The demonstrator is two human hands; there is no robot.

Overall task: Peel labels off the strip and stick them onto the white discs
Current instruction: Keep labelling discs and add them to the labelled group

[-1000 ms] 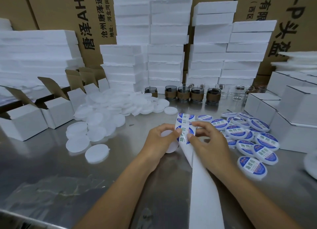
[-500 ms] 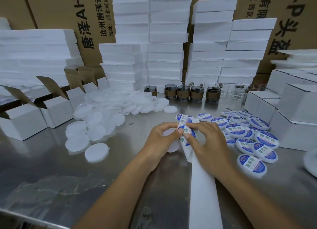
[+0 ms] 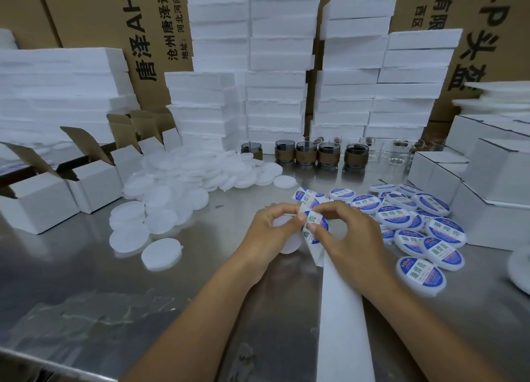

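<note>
Left hand [image 3: 272, 232]: the fingers curl round a white disc [image 3: 290, 246] and hold it off the table. The thumb tip lies against the left edge of the label strip.
Right hand [image 3: 354, 239]: thumb and forefinger pinch the label strip [image 3: 341, 310] near its upper end. The thumb tip sits on a round blue label [image 3: 317, 224], and the other fingers are curled loosely.
White disc: mostly hidden by the left hand. Its lower rim shows below the palm, just left of the strip.
Label strip: the white backing runs from the bottom edge of the view up between the 2 forearms to the fingers. Above them it bends over and shows more blue labels.
Label: blue with a white band and green characters. I cannot tell whether its edge is lifted from the backing.
Blank discs [image 3: 183, 186]: a loose heap on the table, left of the hands, with a few lying singly at its near edge.
Labelled discs [image 3: 415, 232]: a cluster right of the right hand, label side up, many overlapping.
Table [image 3: 71, 261]: shiny metal.
Open boxes [image 3: 43, 201]: small white cartons at the left with their flaps up.
Closed boxes [image 3: 493, 181]: white, stacked at the right.
Cups [image 3: 305, 152]: 5 dark glass cups with brown sleeves in a row at the back, with clear glasses [image 3: 401, 151] to their right.
Foam slabs [image 3: 275, 95]: tall white stacks behind the cups, in front of printed cardboard cartons [image 3: 114, 37].
</note>
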